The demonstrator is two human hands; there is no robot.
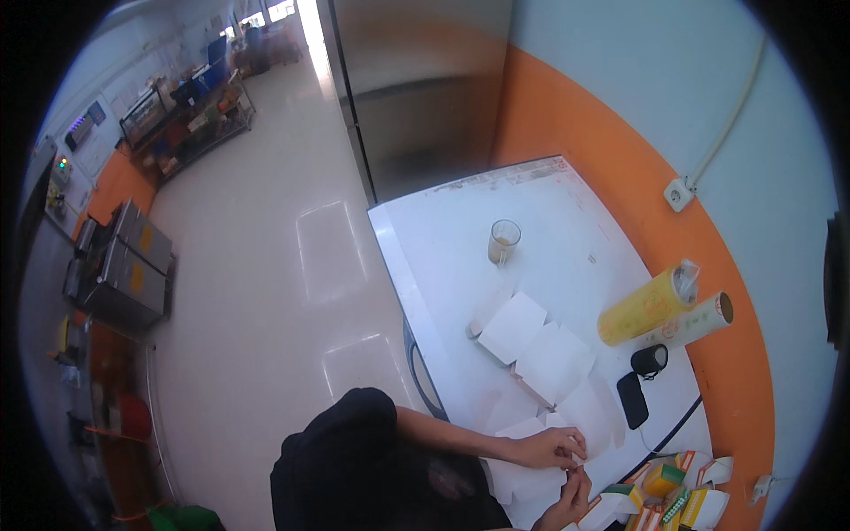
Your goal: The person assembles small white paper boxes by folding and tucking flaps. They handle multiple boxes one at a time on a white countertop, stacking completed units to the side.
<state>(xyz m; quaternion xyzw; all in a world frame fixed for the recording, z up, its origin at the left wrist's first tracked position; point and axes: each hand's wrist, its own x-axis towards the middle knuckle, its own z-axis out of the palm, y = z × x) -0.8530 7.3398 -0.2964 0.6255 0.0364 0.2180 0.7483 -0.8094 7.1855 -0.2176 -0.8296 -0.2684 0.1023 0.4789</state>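
Observation:
My left hand [553, 448] reaches across from the left, fingers bent and pinched on the edge of a white cardboard box [531, 483] that lies partly unfolded on the table. Just below it, my right hand [571, 504] is closed at the same edge, its fingertips close to those of the left. The exact fold between the fingers is too small to make out. Beyond my hands, more white open cardboard boxes [555, 361] lie in a row with flaps raised. Printed cartons in orange, green, yellow and white [664, 496] are heaped beside my right hand.
On the white table [443, 257] stands a glass mug [504, 242]. Along the orange wall lie a yellow wrapped roll [645, 305], a pale roll [695, 321], a small black cylinder [649, 360] and a black phone [632, 400] with a cable. A steel cabinet [434, 106] stands behind.

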